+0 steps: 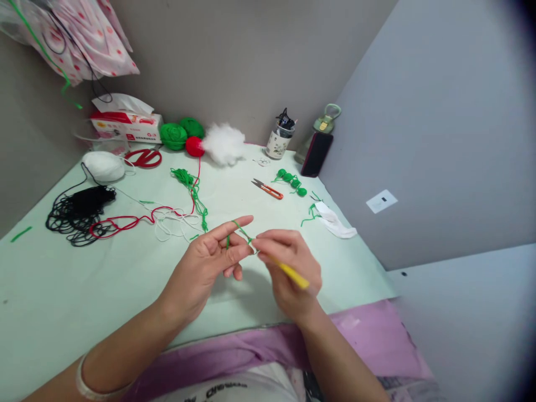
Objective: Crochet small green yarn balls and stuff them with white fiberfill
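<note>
My left hand [213, 257] has green yarn [242, 229] looped over its raised index finger, with the thumb pinching the yarn near its tip. Close against it, my right hand [288, 268] grips a crochet hook by its yellow handle [293, 274]. The hook's tip meets the yarn between both hands, though the fingers partly hide it. Behind the left hand, a bundle of green yarn [184, 177] trails down the table. Orange thread snips [268, 188] lie beyond the hands.
Black yarn [84, 209], a white yarn ball [103, 166] and red scissors [144, 158] lie on the left. Toward the back are green yarn balls [173, 135], a red ball [195, 146] and white stuffing [224, 144]. A phone [317, 154] leans against a bottle [326, 118] at right.
</note>
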Motion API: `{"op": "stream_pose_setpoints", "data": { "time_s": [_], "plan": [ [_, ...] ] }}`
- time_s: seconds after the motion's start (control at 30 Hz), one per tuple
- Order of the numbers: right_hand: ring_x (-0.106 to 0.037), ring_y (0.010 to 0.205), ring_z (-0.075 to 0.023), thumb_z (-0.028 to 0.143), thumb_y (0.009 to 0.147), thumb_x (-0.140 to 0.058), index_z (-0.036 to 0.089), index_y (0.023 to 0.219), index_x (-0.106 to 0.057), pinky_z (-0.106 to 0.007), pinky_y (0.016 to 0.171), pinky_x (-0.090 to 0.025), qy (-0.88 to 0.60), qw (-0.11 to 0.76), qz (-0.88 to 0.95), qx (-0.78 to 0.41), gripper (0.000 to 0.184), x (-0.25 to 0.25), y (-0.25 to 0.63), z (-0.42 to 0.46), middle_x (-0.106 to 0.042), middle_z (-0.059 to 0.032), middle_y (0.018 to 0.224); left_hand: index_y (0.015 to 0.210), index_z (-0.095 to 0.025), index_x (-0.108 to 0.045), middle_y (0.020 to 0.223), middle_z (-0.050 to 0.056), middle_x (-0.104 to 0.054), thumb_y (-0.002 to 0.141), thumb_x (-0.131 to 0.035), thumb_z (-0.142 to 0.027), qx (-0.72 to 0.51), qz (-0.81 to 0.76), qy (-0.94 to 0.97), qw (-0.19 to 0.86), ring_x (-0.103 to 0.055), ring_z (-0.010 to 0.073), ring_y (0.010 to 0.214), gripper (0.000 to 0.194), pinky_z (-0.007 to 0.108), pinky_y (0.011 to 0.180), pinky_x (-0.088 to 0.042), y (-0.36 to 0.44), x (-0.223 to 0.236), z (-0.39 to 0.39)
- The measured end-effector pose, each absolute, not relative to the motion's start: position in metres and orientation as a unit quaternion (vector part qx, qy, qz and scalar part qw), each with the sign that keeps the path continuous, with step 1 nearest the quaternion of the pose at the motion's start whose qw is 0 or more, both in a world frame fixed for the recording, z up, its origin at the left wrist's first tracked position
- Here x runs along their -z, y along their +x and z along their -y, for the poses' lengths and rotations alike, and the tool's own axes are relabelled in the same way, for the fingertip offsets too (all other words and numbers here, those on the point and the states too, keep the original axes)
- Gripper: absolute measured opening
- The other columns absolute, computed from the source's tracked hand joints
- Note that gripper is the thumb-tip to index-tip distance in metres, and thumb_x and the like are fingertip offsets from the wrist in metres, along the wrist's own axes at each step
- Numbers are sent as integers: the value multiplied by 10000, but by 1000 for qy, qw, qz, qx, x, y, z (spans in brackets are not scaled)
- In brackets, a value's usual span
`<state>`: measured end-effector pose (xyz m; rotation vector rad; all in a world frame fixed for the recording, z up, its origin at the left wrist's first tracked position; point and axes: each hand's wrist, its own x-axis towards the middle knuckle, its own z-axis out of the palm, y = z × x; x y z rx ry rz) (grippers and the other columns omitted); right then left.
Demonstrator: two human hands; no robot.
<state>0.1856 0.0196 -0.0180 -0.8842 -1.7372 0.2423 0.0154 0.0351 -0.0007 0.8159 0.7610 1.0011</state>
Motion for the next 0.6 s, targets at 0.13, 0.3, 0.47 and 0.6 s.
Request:
{"op": "stream_pose_setpoints", "data": {
  "time_s": [0.13,0.3,0.47,0.6],
  "plan": [
    [-706,1018,-220,69,947,-618,297,1302,-697,-354,814,-611,-353,526,774,1,430,22,185,-16,-720,-91,1135,1284,-215,-732,592,-76,-486,845,-814,-272,-430,-319,341,772,-394,40,500,450,166,527,-464,17,1,-35],
    [-696,814,-166,141,990,-594,289,1104,-768,-336,733,-587,-356,635,641,-244,255,14,187,-22,-742,-35,962,1192,-197,-781,741,-45,-553,843,-796,-197,-409,-288,295,814,-297,4,478,349,147,487,-444,9,-3,-40],
    [-678,674,-138,277,971,-656,245,944,-796,-291,623,-580,-351,661,510,-424,145,12,195,-27,-735,-26,866,1112,-170,-812,730,-40,-513,861,-759,-178,-401,-271,298,822,-272,2,473,257,144,486,-449,2,2,-43],
    [-653,618,-126,313,957,-675,248,901,-797,-274,578,-560,-342,653,480,-475,149,12,195,-27,-740,-21,839,1117,-209,-812,705,-50,-496,875,-746,-194,-406,-273,319,811,-280,12,477,251,160,522,-486,6,4,-40]
  ]
}}
